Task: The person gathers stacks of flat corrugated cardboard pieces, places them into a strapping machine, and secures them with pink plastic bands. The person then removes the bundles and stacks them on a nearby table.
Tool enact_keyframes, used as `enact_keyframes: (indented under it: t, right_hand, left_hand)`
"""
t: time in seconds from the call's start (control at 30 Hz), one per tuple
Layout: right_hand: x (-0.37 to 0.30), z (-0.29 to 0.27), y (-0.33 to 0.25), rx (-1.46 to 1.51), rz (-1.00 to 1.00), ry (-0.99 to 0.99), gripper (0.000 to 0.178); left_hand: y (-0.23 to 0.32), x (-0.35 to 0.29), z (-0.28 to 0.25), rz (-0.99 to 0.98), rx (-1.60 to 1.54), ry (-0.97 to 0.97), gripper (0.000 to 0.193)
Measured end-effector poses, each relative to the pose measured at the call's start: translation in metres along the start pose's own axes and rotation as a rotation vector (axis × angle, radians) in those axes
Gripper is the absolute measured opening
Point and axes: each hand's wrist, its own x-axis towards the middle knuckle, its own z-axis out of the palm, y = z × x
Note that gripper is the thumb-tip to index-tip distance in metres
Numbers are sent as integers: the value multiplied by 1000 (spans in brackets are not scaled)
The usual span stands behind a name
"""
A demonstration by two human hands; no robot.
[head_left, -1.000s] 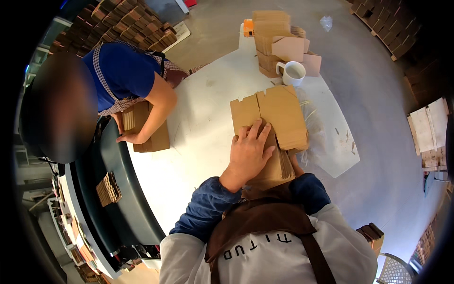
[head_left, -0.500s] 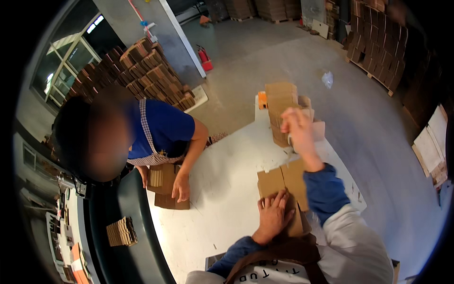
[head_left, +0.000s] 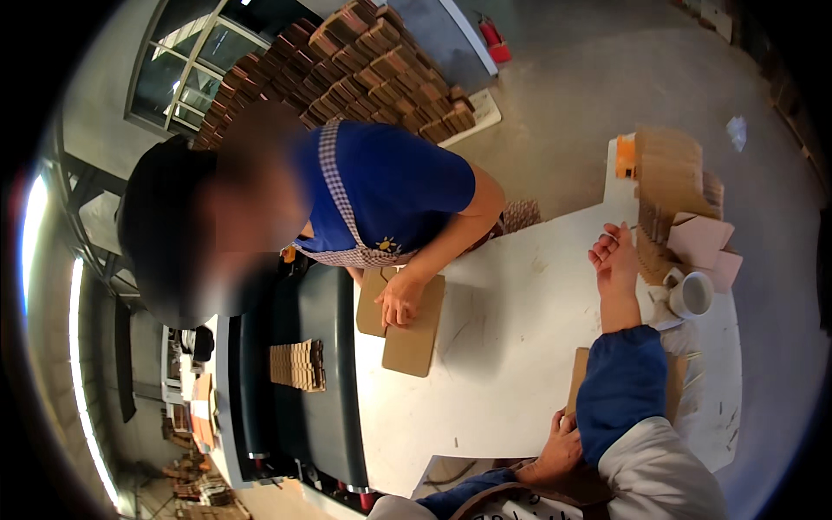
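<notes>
My left hand [head_left: 555, 452] rests at the edge of a folded cardboard box piece [head_left: 579, 371] close to my body, its fingers laid against the board. My right forearm covers much of that board. Above the white table, my right hand [head_left: 614, 262] is raised with loosely curled, parted fingers and nothing visible in them. It is nearest a stack of folded brown cardboard [head_left: 672, 169]. Beside the stack are pale pink cards [head_left: 698, 241] and a white cup [head_left: 692, 295]. Across the table, a co-worker's hand [head_left: 400, 299] presses on flat brown cardboard [head_left: 414, 347].
The white table [head_left: 494, 347] meets a dark conveyor belt [head_left: 321, 425] at the left, which carries a bundle of cardboard pieces [head_left: 297, 366]. An orange box [head_left: 626, 158] stands by the stack. Cardboard piles [head_left: 373, 65] and a red fire extinguisher [head_left: 492, 39] are farther back.
The view has swung left. My right hand has turned, and its fingers are looser. My left hand stays at the board. The co-worker's hand has moved onto the flat cardboard.
</notes>
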Motion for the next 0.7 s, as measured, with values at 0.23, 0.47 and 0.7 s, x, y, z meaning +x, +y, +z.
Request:
enact_keyframes:
  t: [0.23,0.47,0.7]
  right_hand:
    - [18,-8,17,64,110,46,30]
    - [17,-12,-9,50,-76,8,32]
    - [4,21,-29,60,-264,-183,23]
  left_hand:
    - [-26,-16,54,-39,-194,71,39]
    - [-21,-10,67,-122,-288,186,38]
    - [-1,33,9,-100,194,-158,56]
